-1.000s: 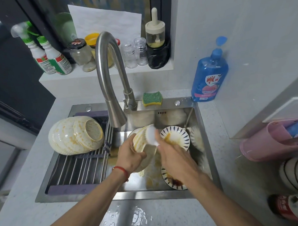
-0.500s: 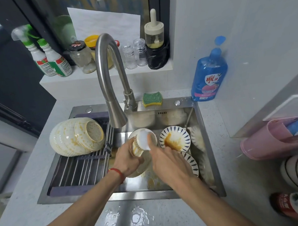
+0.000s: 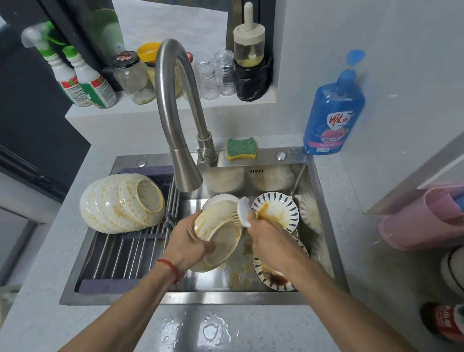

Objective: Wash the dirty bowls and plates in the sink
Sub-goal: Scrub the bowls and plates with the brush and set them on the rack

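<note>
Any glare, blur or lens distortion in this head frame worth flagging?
Head view: wide-angle bending bows the wall edges and faucet; glare on the wet counter puddles; brush in the right hand slightly motion-blurred; lighting otherwise even.

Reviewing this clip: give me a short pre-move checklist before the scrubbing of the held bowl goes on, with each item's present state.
1. Left hand grips the cream bowl: ok.
2. Right hand holds the white brush: ok.
3. Bristles on the bowl's inside: ok.
4. Bowl held over the sink: ok.
5. Water running from the faucet: not ok, no stream visible.
6. Soap on the brush: cannot tell.
</note>
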### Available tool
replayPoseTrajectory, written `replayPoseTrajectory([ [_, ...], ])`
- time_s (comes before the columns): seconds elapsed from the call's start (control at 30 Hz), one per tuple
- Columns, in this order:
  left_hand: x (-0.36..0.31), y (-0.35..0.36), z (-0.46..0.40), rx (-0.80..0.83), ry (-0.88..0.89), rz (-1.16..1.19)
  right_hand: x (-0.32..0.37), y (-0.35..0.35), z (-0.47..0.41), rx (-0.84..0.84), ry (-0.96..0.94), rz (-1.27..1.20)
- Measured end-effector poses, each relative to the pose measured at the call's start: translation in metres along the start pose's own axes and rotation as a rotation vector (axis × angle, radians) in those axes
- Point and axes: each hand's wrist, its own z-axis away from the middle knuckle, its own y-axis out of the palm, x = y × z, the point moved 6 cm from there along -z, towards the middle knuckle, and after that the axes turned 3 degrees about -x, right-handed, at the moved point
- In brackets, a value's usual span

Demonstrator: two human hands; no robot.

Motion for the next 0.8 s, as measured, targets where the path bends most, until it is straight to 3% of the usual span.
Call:
replayPoseTrajectory([
  [0.1, 0.004, -0.003, -0.002, 0.025, 0.004, -0.006, -0.008, -0.004, -0.010, 0.020, 0.076, -0.014],
  [0.23, 0.010, -0.011, -0.004, 0.023, 0.002, -0.020, 0.020, 0.002, -0.001, 0.011, -0.045, 0.010],
  [0.37, 0.016, -0.013, -0.003, 0.029, -0.001, -0.005, 0.017, 0.008, -0.011, 0.015, 0.015, 0.086],
  [0.47, 0.020, -0.017, -0.004, 0.022, 0.000, 0.059, 0.037, 0.018, 0.000, 0.010, -0.080, 0.095],
  [0.8, 0.034, -0.046, -0.006, -0.002, -0.044, 0.198, 0.031, 0.034, -0.027, 0.023, 0.071, 0.032],
])
